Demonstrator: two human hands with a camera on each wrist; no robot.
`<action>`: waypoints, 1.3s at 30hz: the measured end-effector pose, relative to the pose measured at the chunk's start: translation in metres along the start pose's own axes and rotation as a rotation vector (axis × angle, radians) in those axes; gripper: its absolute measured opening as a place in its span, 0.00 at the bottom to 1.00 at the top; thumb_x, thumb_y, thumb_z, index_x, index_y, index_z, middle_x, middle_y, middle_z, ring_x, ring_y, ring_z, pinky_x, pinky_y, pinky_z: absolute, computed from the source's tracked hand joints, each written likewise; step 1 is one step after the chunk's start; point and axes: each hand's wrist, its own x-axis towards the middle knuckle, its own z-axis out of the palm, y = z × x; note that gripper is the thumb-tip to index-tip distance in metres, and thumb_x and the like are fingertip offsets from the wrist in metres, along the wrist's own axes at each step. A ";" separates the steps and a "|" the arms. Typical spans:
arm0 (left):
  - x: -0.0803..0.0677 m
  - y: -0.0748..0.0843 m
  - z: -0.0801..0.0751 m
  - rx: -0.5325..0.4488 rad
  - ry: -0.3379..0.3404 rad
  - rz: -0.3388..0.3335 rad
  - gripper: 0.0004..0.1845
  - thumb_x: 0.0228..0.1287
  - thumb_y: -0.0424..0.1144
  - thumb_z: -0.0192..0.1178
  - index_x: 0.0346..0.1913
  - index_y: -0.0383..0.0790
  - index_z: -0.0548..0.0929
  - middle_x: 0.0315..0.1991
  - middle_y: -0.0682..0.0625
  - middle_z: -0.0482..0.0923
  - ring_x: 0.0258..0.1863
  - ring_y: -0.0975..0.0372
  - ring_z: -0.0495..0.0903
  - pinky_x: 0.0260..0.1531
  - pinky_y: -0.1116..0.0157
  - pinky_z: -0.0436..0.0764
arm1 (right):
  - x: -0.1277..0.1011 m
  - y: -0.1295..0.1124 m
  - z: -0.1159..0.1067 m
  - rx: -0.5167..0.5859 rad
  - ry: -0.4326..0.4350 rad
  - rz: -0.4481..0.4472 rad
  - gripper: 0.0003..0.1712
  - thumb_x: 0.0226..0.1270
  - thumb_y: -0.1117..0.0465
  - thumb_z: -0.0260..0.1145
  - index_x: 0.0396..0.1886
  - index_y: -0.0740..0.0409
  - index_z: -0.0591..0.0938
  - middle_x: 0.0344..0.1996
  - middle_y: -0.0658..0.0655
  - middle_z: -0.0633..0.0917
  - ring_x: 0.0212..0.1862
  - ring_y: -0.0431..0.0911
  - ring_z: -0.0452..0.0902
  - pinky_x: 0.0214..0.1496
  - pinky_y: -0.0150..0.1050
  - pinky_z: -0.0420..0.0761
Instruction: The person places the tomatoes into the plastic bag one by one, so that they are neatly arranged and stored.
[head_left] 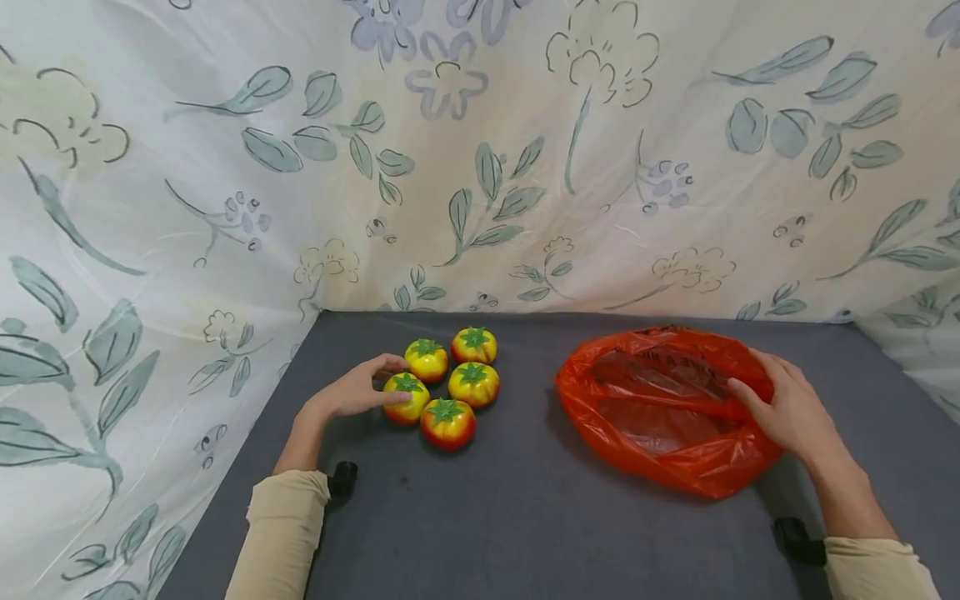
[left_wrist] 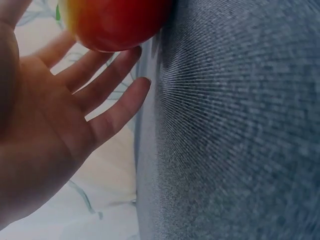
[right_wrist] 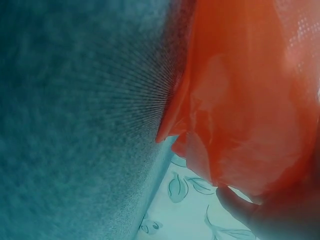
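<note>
Several glossy yellow-and-red tomatoes with green star-shaped tops are grouped on the grey table. My left hand point(head_left: 358, 388) is at the leftmost tomato point(head_left: 405, 400), its thumb across the near side and its fingers behind. In the left wrist view, the fingers point(left_wrist: 107, 82) are spread and fairly straight, with the tomato point(left_wrist: 117, 22) at their tips. To the right lies a crumpled red plastic bag point(head_left: 637, 462), its mouth spread wide. My right hand point(head_left: 791, 408) holds the bag's right rim, thumb inside and fingers outside; the right wrist view shows the bag point(right_wrist: 240, 115) bulging before the hand.
Four-sided grey cloth covers the table point(head_left: 525, 517). Behind and to the left hangs a pale floral curtain point(head_left: 480, 167), meeting the table's far edge. Another tomato point(head_left: 448, 423) stands right beside the leftmost one, and a further tomato point(head_left: 474, 345) is at the back.
</note>
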 end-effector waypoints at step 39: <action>-0.002 0.002 -0.005 -0.148 0.162 0.095 0.41 0.54 0.42 0.71 0.70 0.43 0.62 0.61 0.41 0.64 0.52 0.49 0.69 0.51 0.52 0.72 | -0.001 0.001 0.004 0.014 -0.027 0.027 0.43 0.70 0.49 0.58 0.71 0.72 0.52 0.61 0.83 0.55 0.58 0.76 0.53 0.49 0.75 0.60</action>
